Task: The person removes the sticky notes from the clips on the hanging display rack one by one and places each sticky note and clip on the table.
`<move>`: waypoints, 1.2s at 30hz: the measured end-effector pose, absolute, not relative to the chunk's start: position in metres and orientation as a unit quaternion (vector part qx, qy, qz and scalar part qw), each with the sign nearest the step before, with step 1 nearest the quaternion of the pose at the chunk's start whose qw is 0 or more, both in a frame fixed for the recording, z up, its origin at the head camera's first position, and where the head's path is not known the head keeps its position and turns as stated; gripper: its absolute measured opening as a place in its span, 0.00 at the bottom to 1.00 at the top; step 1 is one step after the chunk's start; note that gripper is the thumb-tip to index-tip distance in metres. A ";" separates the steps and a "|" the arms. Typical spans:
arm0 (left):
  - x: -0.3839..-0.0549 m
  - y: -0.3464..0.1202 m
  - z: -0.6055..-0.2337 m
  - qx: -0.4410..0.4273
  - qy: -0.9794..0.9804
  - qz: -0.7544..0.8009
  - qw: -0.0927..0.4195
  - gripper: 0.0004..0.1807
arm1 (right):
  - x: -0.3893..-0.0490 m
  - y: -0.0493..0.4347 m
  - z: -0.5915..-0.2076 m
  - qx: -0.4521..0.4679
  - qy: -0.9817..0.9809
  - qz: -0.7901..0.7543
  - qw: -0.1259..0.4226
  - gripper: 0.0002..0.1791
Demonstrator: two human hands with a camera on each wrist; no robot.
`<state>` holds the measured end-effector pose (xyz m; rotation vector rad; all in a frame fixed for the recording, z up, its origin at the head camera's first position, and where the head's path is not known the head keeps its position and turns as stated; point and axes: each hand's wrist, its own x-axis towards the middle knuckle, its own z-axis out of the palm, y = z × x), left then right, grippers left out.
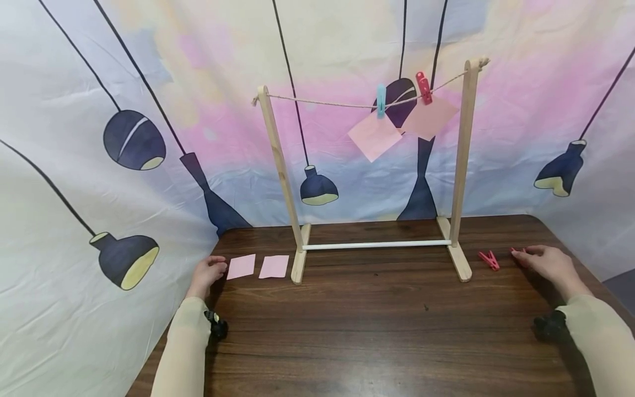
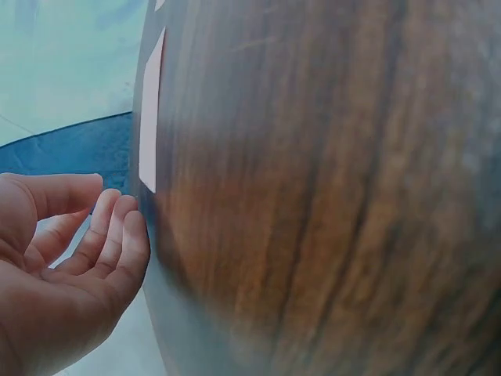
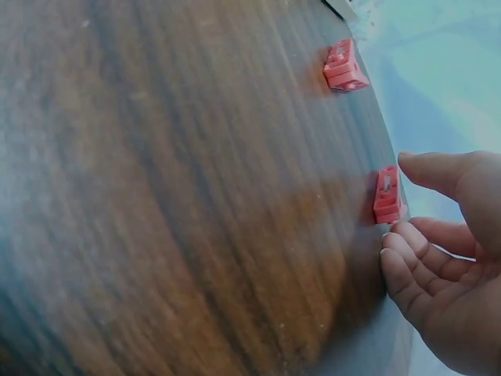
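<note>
At the left of the head view, my left hand [image 1: 206, 275] is beside a pink paper square [image 1: 241, 267], and a second pink square [image 1: 273, 266] lies to its right. The left wrist view shows this hand [image 2: 78, 258] loosely curled, nothing between thumb and fingers, just short of the pink square [image 2: 151, 117]. On the right side, my right hand [image 1: 550, 269] reaches to a red clothespin [image 1: 518, 253]. Its thumb and fingertips stand spread at either end of that clothespin [image 3: 387, 194] in the right wrist view. Another red clothespin [image 1: 489, 259] lies to its left.
A wooden stand [image 1: 461, 165] with a white crossbar [image 1: 377, 245] rises at the back of the brown table [image 1: 357, 331]. From its string [image 1: 327, 103] hang two pink squares, held by a blue clothespin [image 1: 381, 101] and a red one [image 1: 424, 88]. A printed cloth hangs behind.
</note>
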<state>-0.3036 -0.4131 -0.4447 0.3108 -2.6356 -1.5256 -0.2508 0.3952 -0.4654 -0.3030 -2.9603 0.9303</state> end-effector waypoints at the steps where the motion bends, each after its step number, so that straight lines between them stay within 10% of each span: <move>1: -0.304 -0.413 -0.444 0.101 -0.859 -0.500 0.041 0.21 | -0.251 0.396 -0.465 -0.101 -0.948 0.303 0.010 0.48; 36: -0.310 -0.335 -0.389 -0.046 -0.885 -0.461 0.051 0.18 | -0.248 0.363 -0.392 0.026 -0.943 0.275 0.184 0.26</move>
